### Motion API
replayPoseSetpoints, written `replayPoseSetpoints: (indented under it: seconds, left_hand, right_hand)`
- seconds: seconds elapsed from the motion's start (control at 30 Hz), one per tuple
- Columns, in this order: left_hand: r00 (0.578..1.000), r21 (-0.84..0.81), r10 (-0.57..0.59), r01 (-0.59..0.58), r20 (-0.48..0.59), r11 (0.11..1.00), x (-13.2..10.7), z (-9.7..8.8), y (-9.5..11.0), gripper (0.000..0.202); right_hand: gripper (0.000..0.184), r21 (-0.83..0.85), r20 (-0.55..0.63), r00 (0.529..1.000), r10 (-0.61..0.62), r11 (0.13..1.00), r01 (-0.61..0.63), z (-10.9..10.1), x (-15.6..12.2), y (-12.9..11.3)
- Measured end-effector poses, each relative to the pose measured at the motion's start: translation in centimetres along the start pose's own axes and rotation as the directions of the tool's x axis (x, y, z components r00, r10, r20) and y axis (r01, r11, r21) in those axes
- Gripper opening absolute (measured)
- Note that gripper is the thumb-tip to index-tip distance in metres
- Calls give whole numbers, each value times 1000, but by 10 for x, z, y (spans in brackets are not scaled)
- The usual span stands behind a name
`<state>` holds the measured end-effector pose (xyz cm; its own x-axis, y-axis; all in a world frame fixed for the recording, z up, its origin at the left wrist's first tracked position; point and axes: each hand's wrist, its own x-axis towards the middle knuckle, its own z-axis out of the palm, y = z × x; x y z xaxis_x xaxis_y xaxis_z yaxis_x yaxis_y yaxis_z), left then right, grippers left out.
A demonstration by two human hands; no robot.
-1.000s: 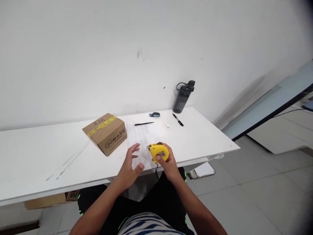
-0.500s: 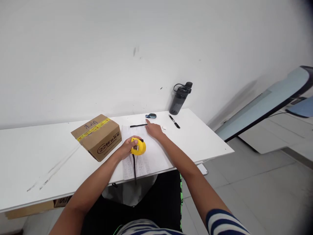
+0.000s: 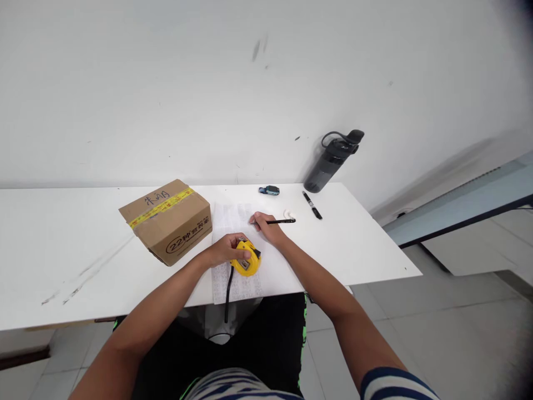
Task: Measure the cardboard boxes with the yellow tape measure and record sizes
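Observation:
A yellow tape measure (image 3: 249, 264) with a black wrist strap is gripped in my left hand (image 3: 228, 250), over the lower part of the paper. My right hand (image 3: 266, 228) is closed around a slim black pen (image 3: 283, 221), its tip pointing left above the paper. The printed sheet of paper (image 3: 227, 222) lies under both hands at the table's front edge. Close to my left hand, on its left, stands a brown cardboard box (image 3: 187, 222) with yellow tape and handwriting on top.
Along the back of the white table (image 3: 104, 283) lie a small dark-blue object (image 3: 270, 190) and a black marker (image 3: 312, 205). A dark water bottle (image 3: 331, 165) stands near the wall. A small white curled piece (image 3: 288, 214) lies beyond my right hand.
My right hand has picked up the black pen, which lay on the paper, and drawn it back a little. My left hand still holds the tape measure, now tilted. The view has shifted.

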<state>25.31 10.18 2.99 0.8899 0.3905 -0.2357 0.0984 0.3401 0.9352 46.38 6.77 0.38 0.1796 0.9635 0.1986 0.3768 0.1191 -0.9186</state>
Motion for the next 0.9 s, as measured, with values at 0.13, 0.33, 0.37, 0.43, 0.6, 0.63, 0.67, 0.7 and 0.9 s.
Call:
replayPoseSetpoints:
  seconds: [0.13,0.33,0.37,0.43,0.6,0.63,0.67,0.7,0.9]
  left_hand:
    - [1000,0,-11,11,19,1000,0,0,0,52]
    - [999,4,-20,20,28,1000,-1,3,5,48]
    - [999,1,-20,20,26,1000,-1,3,6,48]
    - [1000,-4,-17,17,22,1000,-1,4,7,47]
    - [1000,13,-18,18,17,1000,-1,4,6,50]
    - [1000,18,-18,17,15,1000,0,4,6,50]
    - [1000,23,-17,17,13,1000,0,3,5,51]
    - [1000,27,-18,18,12,999,0,3,5,51]
    - [1000,29,-24,24,10,999,0,4,6,50]
  right_hand:
    - [41,-60,-53,997,50,997,-53,3,4,-3]
    - [38,-128,-13,998,62,990,-63,4,4,-2]
    - [37,-140,-15,998,61,988,-62,4,4,-1]
    - [37,-156,-31,998,53,986,-57,4,4,-1]
    - [38,-152,-1,998,56,987,-56,4,3,-2]
    - [38,-149,-5,998,57,987,-57,4,2,-2]
    - [38,-147,-9,998,57,988,-58,4,2,-2]
    - [38,-146,-5,998,59,988,-59,4,2,-2]
    - [39,-135,-36,997,68,988,-72,3,2,0]
